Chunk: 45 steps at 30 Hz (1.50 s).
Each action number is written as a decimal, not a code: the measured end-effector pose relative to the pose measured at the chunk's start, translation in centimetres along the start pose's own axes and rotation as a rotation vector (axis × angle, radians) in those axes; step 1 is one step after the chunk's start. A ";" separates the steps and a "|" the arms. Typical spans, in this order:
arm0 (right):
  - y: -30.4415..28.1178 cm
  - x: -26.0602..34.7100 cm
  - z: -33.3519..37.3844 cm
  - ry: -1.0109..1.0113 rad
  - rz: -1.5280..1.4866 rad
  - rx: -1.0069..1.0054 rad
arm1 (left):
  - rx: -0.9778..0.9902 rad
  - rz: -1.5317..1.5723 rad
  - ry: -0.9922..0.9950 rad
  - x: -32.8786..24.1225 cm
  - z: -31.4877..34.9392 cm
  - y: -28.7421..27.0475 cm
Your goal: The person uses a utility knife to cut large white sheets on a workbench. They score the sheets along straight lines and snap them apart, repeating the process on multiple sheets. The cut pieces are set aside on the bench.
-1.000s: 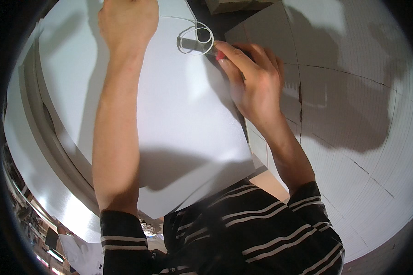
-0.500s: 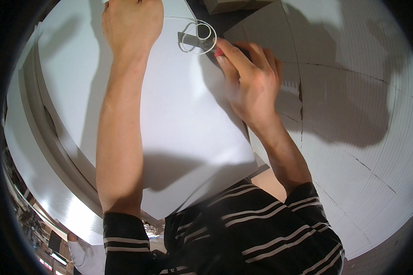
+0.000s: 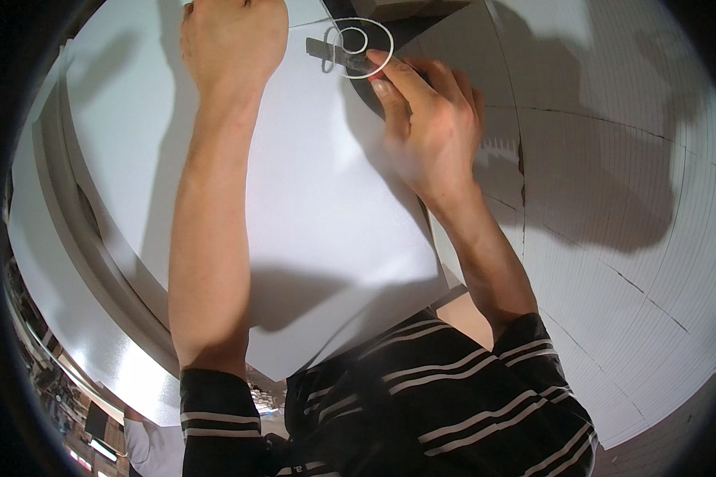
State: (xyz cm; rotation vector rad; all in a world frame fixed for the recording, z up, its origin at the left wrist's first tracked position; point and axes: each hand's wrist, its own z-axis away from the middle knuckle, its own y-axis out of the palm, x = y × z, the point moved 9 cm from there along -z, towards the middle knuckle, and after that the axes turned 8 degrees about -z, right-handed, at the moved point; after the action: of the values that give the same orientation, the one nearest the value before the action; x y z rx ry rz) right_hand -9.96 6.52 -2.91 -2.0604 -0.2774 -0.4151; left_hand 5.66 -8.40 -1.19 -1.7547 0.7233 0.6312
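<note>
A large white panel (image 3: 326,183) lies in front of me, one corner pointing toward my body. On its far left part rests my left hand (image 3: 235,40), back upward; its fingers are cut off by the top edge of the picture, so their pose is hidden. At the panel's right edge my right hand (image 3: 433,107) is closed around a flat-bladed knife (image 3: 324,51), whose grey metal blade points left over the panel. A bit of red shows by the fingertips. A thin white strip (image 3: 391,44) curls in loops around the blade, next to the thumb and forefinger.
To the right stands a broad stack of white boards (image 3: 597,175) with thin layered edges and dark gaps. A curved-looking grey-edged panel (image 3: 95,230) runs along the left. A brown block (image 3: 406,9) sits at the far edge. Another person's light-clothed part (image 3: 149,445) shows lower left.
My right hand and the knife have moved slightly away from me along the panel's edge. The white strip has curled into a wider loop. My left hand has barely shifted.
</note>
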 end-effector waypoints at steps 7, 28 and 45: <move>0.1 -0.2 -0.5 0.010 -0.003 -0.018 | 0.047 0.107 -0.061 0.4 0.1 0.6; 1.1 -2.7 -3.6 -0.123 -0.196 0.111 | -0.067 0.172 -0.038 1.2 -0.3 0.1; -0.3 -2.8 -2.3 -0.146 -0.194 0.136 | -0.076 0.120 -0.041 1.6 -0.9 0.1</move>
State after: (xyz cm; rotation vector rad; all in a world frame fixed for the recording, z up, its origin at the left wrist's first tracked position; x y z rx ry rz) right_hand -13.02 4.65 -2.71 -1.9392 -0.5809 -0.3527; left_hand 6.72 -9.50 -2.11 -1.7720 0.7896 0.7824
